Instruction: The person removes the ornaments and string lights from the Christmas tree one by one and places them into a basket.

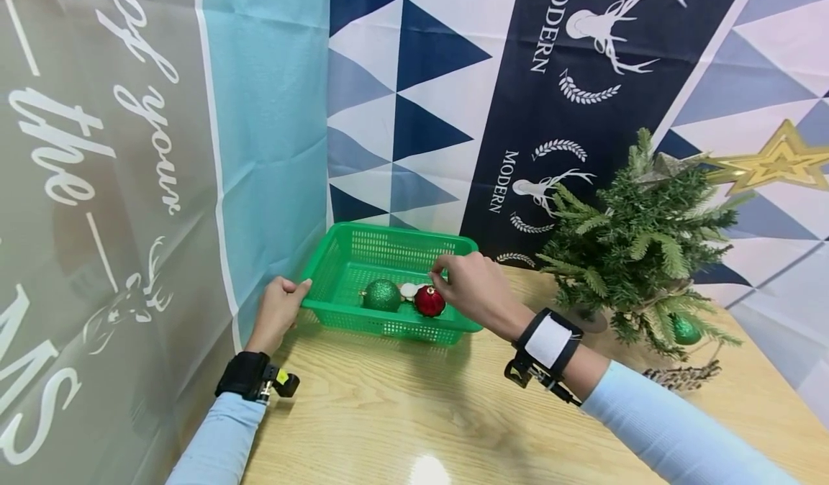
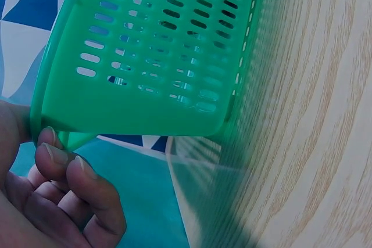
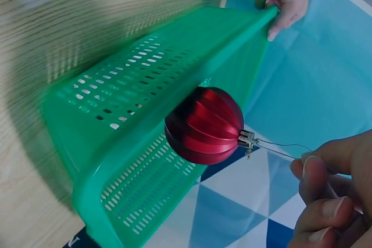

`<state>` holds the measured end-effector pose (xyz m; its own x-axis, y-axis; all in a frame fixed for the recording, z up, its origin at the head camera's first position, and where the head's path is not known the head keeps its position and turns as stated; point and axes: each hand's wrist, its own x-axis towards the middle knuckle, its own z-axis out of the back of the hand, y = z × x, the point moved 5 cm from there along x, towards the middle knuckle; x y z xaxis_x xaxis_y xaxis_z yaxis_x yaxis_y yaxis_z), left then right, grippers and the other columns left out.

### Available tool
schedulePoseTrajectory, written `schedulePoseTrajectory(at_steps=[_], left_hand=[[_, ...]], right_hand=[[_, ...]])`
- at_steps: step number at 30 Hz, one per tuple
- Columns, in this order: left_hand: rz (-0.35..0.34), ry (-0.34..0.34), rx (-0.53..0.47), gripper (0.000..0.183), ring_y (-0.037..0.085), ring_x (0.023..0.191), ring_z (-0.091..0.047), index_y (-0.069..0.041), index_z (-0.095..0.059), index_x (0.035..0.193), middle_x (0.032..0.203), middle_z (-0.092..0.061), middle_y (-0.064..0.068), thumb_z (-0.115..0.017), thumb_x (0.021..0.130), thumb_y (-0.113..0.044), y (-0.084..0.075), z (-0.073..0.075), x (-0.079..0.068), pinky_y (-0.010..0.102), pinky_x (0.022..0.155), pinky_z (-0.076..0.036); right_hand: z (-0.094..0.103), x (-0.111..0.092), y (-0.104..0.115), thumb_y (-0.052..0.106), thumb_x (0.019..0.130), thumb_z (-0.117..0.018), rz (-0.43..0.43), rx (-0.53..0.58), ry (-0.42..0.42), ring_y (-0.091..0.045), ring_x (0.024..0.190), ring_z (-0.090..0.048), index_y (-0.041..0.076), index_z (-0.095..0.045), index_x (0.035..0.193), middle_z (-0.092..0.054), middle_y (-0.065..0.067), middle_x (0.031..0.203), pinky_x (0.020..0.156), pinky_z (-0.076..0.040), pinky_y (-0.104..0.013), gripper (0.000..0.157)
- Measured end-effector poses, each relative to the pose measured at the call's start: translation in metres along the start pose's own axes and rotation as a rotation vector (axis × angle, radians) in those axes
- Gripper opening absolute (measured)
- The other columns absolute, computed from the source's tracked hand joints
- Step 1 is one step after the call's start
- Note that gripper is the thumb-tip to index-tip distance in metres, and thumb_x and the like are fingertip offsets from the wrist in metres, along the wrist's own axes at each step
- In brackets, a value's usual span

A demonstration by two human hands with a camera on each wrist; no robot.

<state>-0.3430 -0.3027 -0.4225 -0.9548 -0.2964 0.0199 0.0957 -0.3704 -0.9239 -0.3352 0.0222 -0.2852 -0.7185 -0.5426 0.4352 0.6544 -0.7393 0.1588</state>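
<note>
Right grip [image 3: 342, 202] above red bauble [image 3: 204, 126], capped end and axis upward.

The basket [image 1: 401, 249] is of plain green colour. In it, the glitter bauble [image 1: 381, 296] is green, the ribbed bauble [image 1: 428, 301] metallic red, and a small ornament [image 1: 408, 291], partly hidden, seems white. Behind the basket, the cloth [image 1: 437, 50] has blue-white triangles.
</note>
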Motion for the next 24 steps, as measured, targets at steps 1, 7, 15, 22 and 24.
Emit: schedulePoseTrajectory(at_steps=[1, 7, 15, 22, 24], left_hand=[[-0.002, 0.000, -0.001, 0.033, 0.016, 0.049, -0.037, -0.002, -0.045, 0.105, 0.070, -0.040, 0.006, -0.057, 0.108, -0.033, 0.000, 0.000, 0.000, 0.035, 0.053, -0.041], [-0.006, -0.004, -0.004, 0.033, 0.016, 0.049, -0.039, -0.002, -0.046, 0.106, 0.071, -0.041, 0.006, -0.057, 0.108, -0.033, 0.001, 0.000, 0.000, 0.034, 0.052, -0.042], [-0.007, -0.006, 0.000, 0.033, 0.016, 0.050, -0.039, -0.002, -0.047, 0.106, 0.072, -0.042, 0.006, -0.057, 0.108, -0.033, 0.002, 0.000, 0.001, 0.033, 0.052, -0.042], [-0.017, 0.007, -0.002, 0.034, 0.016, 0.051, -0.037, -0.002, -0.045, 0.105, 0.074, -0.040, 0.006, -0.056, 0.108, -0.034, 0.000, -0.001, 0.000, 0.035, 0.055, -0.042], [-0.013, 0.011, 0.002, 0.034, 0.017, 0.052, -0.037, -0.002, -0.044, 0.105, 0.074, -0.040, 0.006, -0.056, 0.108, -0.034, 0.001, 0.000, 0.000, 0.035, 0.055, -0.043]], right_hand=[[-0.001, 0.001, 0.001, 0.013, 0.098, -0.070, 0.005, 0.000, 0.002, -0.003, 0.045, -0.046, 0.011, -0.080, 0.101, -0.069, 0.003, 0.071, 0.041, -0.035, -0.027, 0.011], [-0.006, 0.003, 0.005, 0.013, 0.097, -0.072, 0.029, -0.022, -0.004, -0.004, 0.047, -0.046, 0.012, -0.081, 0.100, -0.069, 0.003, 0.071, 0.041, -0.035, -0.027, 0.010], [-0.009, 0.003, 0.009, 0.015, 0.096, -0.073, 0.046, -0.030, -0.005, -0.004, 0.053, -0.054, 0.013, -0.081, 0.098, -0.069, 0.005, 0.070, 0.043, -0.038, -0.026, 0.009], [0.000, -0.012, 0.004, 0.014, 0.097, -0.074, 0.046, -0.004, -0.008, 0.000, 0.048, -0.046, 0.012, -0.080, 0.098, -0.066, 0.006, 0.066, 0.044, -0.035, -0.025, 0.007], [0.006, -0.024, -0.002, 0.014, 0.097, -0.073, 0.036, -0.013, -0.014, 0.001, 0.047, -0.043, 0.013, -0.080, 0.098, -0.062, 0.010, 0.064, 0.044, -0.035, -0.025, 0.007]])
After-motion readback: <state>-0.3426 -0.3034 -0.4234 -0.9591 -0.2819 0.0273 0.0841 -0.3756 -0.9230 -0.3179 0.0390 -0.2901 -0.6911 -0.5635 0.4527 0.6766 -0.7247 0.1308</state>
